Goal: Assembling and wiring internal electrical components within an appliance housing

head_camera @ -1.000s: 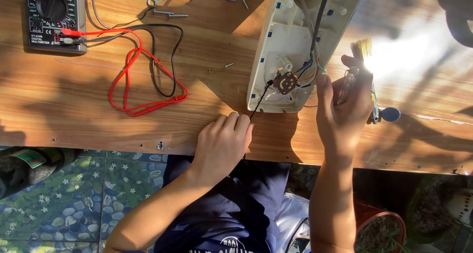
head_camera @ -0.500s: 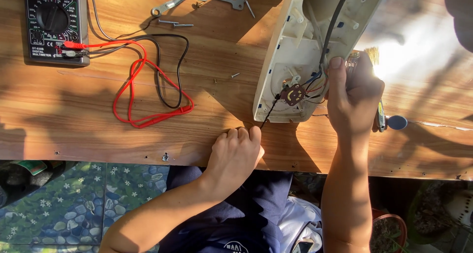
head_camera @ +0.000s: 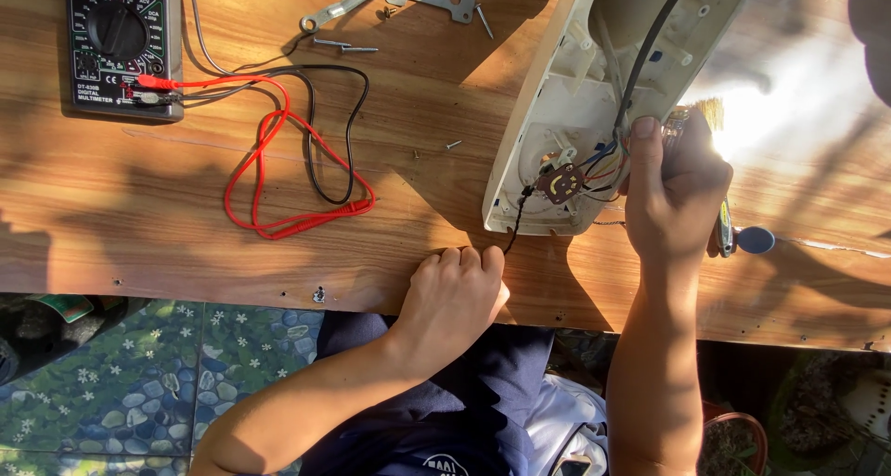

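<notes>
The casing (head_camera: 594, 96), a pale plastic shell opened face-up, lies tilted on the worktop (head_camera: 186, 253) toward its right side, its narrow end near the front edge; inside that end sits a small round brown switch (head_camera: 560, 185) with red, blue and black wires (head_camera: 608, 165) running off it. The right hand (head_camera: 676, 193) reaches in from the casing's right flank, fingers curled tight around the wire bundle and what looks like a small brush whose bristles (head_camera: 710, 112) show above the knuckles; the glare makes the exact hold hard to read. The left hand (head_camera: 455, 295) rests as a loose fist on the worktop's front edge, fingers folded under and holding nothing, touching a thin black lead (head_camera: 516, 221) that trails out of the casing.

To do this well, I would judge that the wires want a gentle hold, with no pull on the switch joints; the left hand would serve better steadying the casing. The right wrist is straight, forearm rising from below, thumb pointing up along the shell. A meter (head_camera: 121, 45) with red and black leads (head_camera: 278, 170) lies well apart at the left; loose screws (head_camera: 343, 45) sit near the top.
</notes>
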